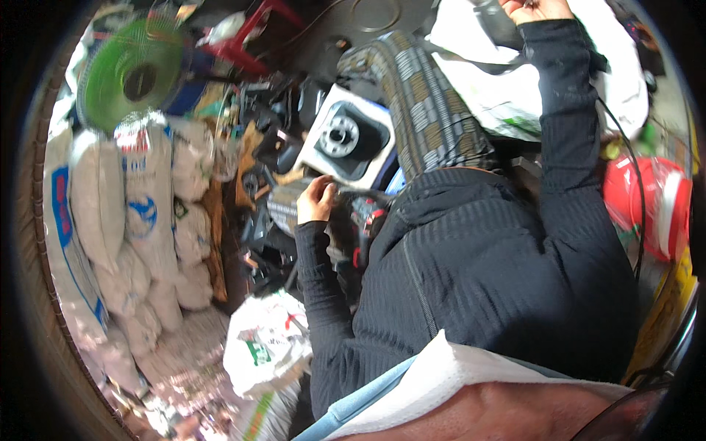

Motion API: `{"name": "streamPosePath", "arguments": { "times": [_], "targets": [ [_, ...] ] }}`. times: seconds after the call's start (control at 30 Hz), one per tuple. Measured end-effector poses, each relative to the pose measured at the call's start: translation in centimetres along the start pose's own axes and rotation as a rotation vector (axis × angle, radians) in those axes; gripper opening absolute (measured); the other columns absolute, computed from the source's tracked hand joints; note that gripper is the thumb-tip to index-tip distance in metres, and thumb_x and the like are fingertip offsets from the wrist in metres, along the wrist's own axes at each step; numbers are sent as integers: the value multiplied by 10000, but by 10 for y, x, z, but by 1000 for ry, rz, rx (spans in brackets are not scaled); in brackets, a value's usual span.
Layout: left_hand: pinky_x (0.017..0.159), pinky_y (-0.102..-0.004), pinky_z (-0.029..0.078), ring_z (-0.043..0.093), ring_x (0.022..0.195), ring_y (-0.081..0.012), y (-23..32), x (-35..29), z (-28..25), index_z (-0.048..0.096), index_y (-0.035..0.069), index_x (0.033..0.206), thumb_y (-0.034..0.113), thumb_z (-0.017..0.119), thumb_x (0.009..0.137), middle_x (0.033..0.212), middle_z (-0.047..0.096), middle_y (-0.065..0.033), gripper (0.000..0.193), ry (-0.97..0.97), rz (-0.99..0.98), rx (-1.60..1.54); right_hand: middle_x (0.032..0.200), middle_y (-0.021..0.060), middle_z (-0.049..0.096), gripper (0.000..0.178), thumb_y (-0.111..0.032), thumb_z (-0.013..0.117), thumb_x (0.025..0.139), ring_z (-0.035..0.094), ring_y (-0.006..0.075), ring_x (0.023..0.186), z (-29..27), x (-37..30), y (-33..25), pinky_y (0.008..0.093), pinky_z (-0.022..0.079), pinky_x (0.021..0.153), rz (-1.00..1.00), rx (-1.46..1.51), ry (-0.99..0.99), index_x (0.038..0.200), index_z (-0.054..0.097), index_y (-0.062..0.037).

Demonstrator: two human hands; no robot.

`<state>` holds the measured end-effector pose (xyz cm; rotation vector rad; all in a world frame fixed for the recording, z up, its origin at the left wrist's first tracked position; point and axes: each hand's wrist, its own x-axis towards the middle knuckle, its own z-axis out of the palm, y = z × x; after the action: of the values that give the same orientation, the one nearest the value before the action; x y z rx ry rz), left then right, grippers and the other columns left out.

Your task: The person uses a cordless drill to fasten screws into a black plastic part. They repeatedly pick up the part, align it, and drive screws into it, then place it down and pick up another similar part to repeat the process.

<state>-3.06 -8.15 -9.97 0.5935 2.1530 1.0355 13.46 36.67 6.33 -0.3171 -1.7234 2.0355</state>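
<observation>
Dark metal part (334,192) sits at the front edge of the white housing (351,138), just ahead of the knee in patterned trousers (426,110). It looks rigid, heavy-ish, maybe greasy; best gripped by its edge. Left hand (315,200) curls fingers around it. Right hand (535,9) is up at the white plastic bag (507,95); can't tell its finger pose. Sacks (140,213) stacked left.

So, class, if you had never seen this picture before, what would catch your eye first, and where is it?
Most striking is the bright green fan grille at the upper left, above a stack of white sacks. In the middle lies a white square part with a round metal hub, just above the left hand. The right hand reaches up to a white bag at the top.
</observation>
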Motion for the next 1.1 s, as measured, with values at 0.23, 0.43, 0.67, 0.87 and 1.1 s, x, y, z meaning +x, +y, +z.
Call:
{"name": "streamPosePath", "arguments": {
  "times": [0.23,0.43,0.67,0.87,1.1],
  "targets": [
    [763,-358,519,634,958,-285,25,-131,2,381,134,1392,199,717,693,1190,555,-136,777,-309,83,634,1022,142,617,362,-76,397,919,597,238,968,119,26,165,352,470,934,565,1201,-353,1240,507,49],
    [717,-429,525,618,929,-345,44,-122,66,304,124,1417,209,767,620,1212,484,-180,926,82,-378,703,1138,125,611,325,-15,389,930,588,252,1095,171,17,276,409,499,933,856,1286,-429,1228,520,-15],
    [818,-337,494,623,909,-212,45,-131,26,564,10,1151,80,703,697,1009,637,-103,480,311,-223,-146,1170,137,609,233,-36,511,931,634,230,1033,169,9,302,354,589,801,993,1143,-282,1163,530,-34],
    [516,-284,485,596,561,-114,125,-98,2,605,24,1122,41,674,815,843,663,-48,316,341,-210,-274,1059,114,657,206,-64,561,916,666,214,958,178,1,288,355,596,786,1035,1105,-271,1122,571,-59],
    [537,-315,469,615,578,-162,116,-66,-5,652,73,1001,151,637,818,756,648,-31,199,240,187,630,1023,85,659,158,-87,600,897,658,190,946,185,0,265,326,591,782,1019,1124,-302,1052,569,-81]
  ]
}}
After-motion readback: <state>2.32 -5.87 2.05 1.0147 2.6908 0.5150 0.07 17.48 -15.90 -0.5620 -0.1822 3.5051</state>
